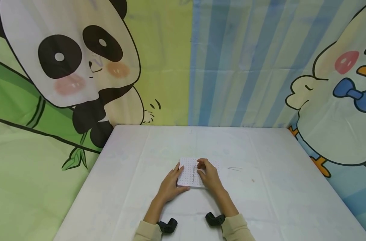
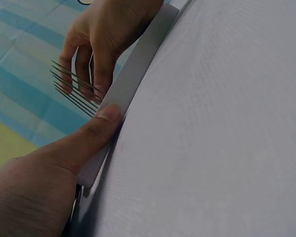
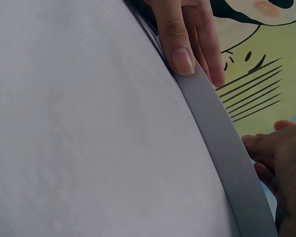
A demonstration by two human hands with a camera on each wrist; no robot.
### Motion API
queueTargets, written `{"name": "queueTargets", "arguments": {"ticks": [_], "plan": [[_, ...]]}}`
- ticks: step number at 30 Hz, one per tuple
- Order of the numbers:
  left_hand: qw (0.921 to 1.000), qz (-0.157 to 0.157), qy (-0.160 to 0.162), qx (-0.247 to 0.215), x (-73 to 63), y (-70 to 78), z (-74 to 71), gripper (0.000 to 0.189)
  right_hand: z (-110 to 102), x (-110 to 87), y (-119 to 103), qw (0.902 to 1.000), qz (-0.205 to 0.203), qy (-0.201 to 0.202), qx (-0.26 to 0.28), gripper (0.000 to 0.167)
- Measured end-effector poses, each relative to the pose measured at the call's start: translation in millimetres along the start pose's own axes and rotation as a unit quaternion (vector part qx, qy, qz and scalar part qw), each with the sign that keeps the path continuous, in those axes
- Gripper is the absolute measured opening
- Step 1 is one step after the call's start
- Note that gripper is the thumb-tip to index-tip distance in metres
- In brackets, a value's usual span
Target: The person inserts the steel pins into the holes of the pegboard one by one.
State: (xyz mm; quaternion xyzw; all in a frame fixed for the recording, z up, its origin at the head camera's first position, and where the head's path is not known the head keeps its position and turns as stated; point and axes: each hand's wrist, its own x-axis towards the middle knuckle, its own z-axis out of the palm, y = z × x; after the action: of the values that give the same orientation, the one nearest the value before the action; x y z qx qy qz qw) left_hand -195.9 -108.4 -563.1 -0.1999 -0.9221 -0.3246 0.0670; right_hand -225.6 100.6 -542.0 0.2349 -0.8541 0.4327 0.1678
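Observation:
A flat white board [image 1: 187, 174] with a grid of small dots lies on the table. Several thin metal needles [image 1: 193, 174] stand up from it in a row, seen from the side in the left wrist view. My left hand [image 1: 170, 184] holds the board's near left corner, thumb on the front edge [image 2: 110, 112] and fingers along the left side. Over the board's right half is my right hand [image 1: 210, 175], its fingers bent and its fingertips close to the needle row [image 3: 249, 91]. Thumb and forefinger appear apart in the head view, with no needle visible between them.
Two loose needles [image 1: 234, 168] lie on the white tabletop [image 1: 273, 201] to the right of the board. A small brownish mark [image 1: 253, 180] shows farther right. Behind the table hangs a cartoon-printed curtain [image 1: 165, 67].

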Motion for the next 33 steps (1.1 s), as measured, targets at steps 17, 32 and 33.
{"name": "queueTargets", "arguments": {"ticks": [17, 32, 33], "plan": [[1.0000, -0.004, 0.003, -0.003, -0.2, 1.4, -0.8, 0.093, -68.4, -19.8, 47.4, 0.9798, 0.112, 0.148, -0.075, 0.014], [1.0000, -0.006, 0.003, 0.000, 0.9, -0.6, 2.1, 0.093, -94.5, -35.7, 72.9, 0.9731, 0.136, 0.158, -0.098, 0.005], [1.0000, -0.005, 0.004, 0.001, 0.9, -0.6, 2.1, 0.093, -94.2, -35.9, 73.0, 0.9736, 0.135, 0.154, -0.101, 0.005]]}}
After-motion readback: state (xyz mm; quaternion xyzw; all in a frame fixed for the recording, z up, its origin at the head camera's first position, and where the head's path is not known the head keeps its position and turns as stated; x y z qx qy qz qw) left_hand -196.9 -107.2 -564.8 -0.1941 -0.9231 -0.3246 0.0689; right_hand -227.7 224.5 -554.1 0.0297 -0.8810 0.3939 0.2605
